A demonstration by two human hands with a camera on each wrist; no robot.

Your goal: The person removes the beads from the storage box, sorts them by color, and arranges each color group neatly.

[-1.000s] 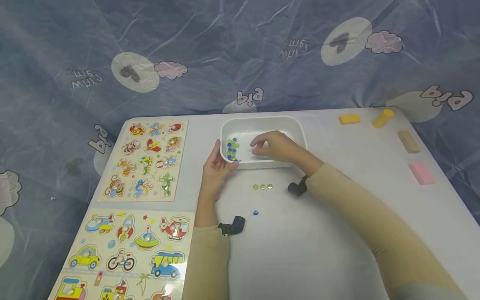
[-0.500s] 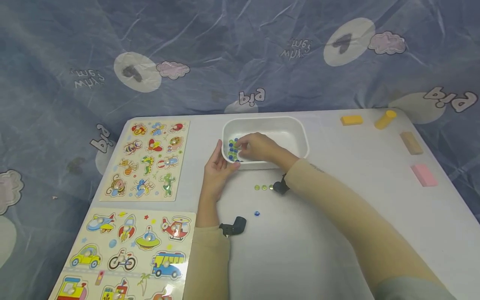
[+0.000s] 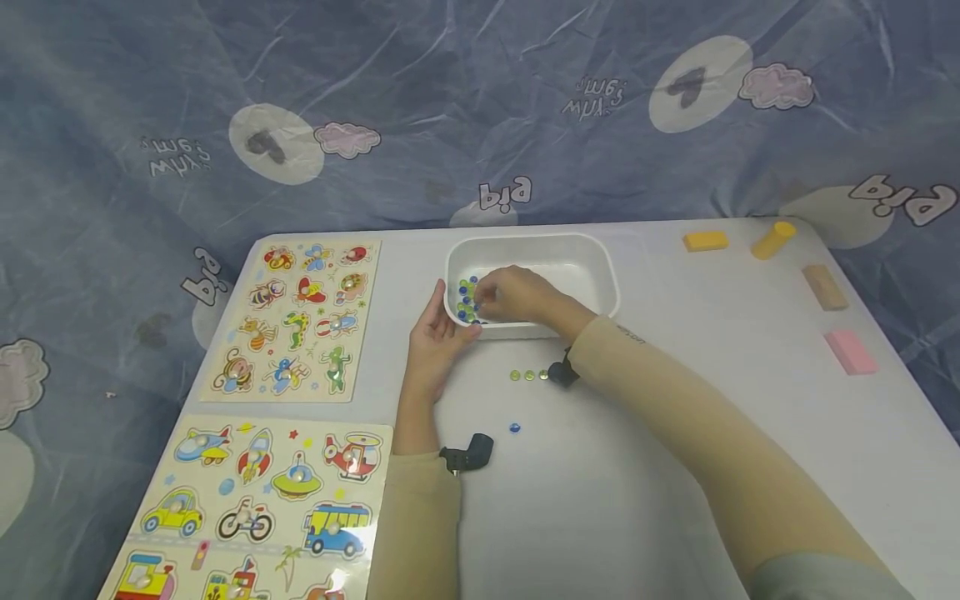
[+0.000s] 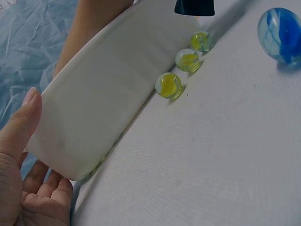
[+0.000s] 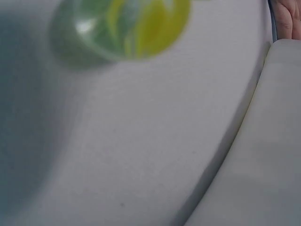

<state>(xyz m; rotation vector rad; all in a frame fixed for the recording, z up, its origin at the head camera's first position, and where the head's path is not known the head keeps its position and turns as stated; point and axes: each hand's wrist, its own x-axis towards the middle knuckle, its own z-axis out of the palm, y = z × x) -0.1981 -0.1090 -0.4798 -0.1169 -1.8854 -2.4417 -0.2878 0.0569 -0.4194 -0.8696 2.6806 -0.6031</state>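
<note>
Through the head camera I have the left hand [image 3: 437, 346] holding the near left corner of a white plastic tray [image 3: 536, 332], thumb over the front rim and fingers along the outer side wall. My right hand [image 3: 517, 293] reaches inside the tray, fingers bent, close against the blue and yellow-green glass marbles [image 3: 466, 300] gathered at its left end; I cannot tell whether it pinches one. On the white table [image 3: 600, 500] just in front of the tray, I count three yellow-green marbles [image 3: 529, 375] in a row, with a blue swirl marble [image 3: 514, 428] apart, nearer the person.

To the left I see an insect puzzle board [image 3: 279, 329] and, nearer, a vehicle puzzle board [image 3: 281, 517]. Along the right lie a yellow block [image 3: 705, 241], a yellow cylinder [image 3: 773, 241], a brown block [image 3: 825, 287] and a pink block [image 3: 851, 351].
</note>
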